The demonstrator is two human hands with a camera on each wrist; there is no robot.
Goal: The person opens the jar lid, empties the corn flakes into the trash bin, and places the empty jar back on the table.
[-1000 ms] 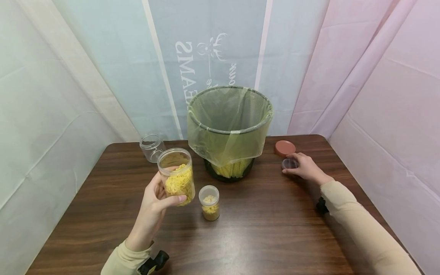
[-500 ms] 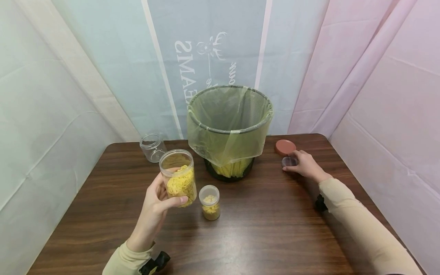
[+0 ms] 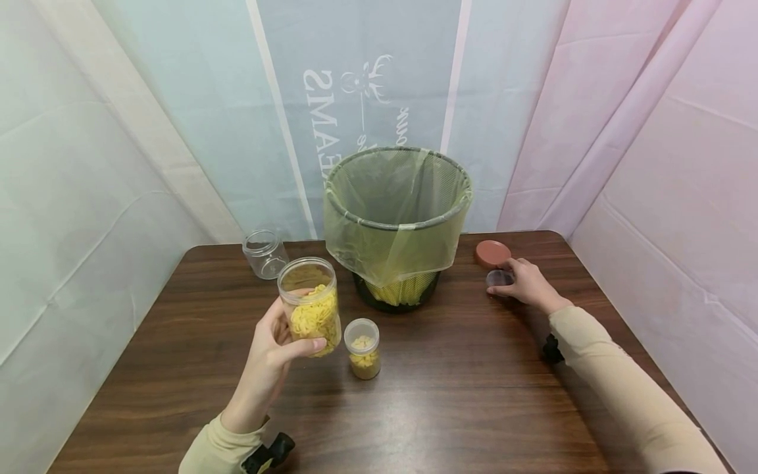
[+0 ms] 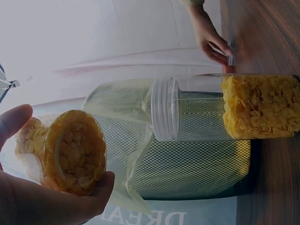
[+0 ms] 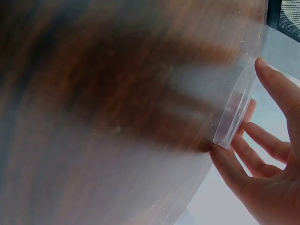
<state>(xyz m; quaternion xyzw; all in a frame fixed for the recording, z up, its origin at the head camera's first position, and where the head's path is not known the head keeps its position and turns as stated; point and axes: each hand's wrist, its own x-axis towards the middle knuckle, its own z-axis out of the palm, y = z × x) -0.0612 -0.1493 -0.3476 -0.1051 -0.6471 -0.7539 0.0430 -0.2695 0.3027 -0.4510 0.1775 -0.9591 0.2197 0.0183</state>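
Flakes (image 3: 315,316) of yellow colour occupy the lower part of the large jar (image 3: 304,282), which we locate in the left hand (image 3: 266,352), raised over the table (image 3: 450,395) in front of the person. We observe the left hand curled round the jar wall, thumb across the near side and fingers at the far side; the jar mouth is uncovered and faces upward. From the left wrist camera, we see the base of this jar with flakes pressed against it. Just to its right we find the small jar (image 3: 363,349), upright on the tabletop and part-filled with yellow pieces. We note the right hand (image 3: 530,286) at the far right of the table, thumb and fingers pinching the rim of the clear lid (image 3: 499,282); whether this lid bears on the wood we cannot tell. Just beyond it we identify the red lid (image 3: 493,253). At the rear centre we have the mesh bin (image 3: 408,289), fitted with a pale green liner (image 3: 391,253) folded over its rim. To the left of the bin we locate the colourless jar (image 3: 264,255), near the back edge. Behind the table we see a printed curtain (image 3: 379,39).
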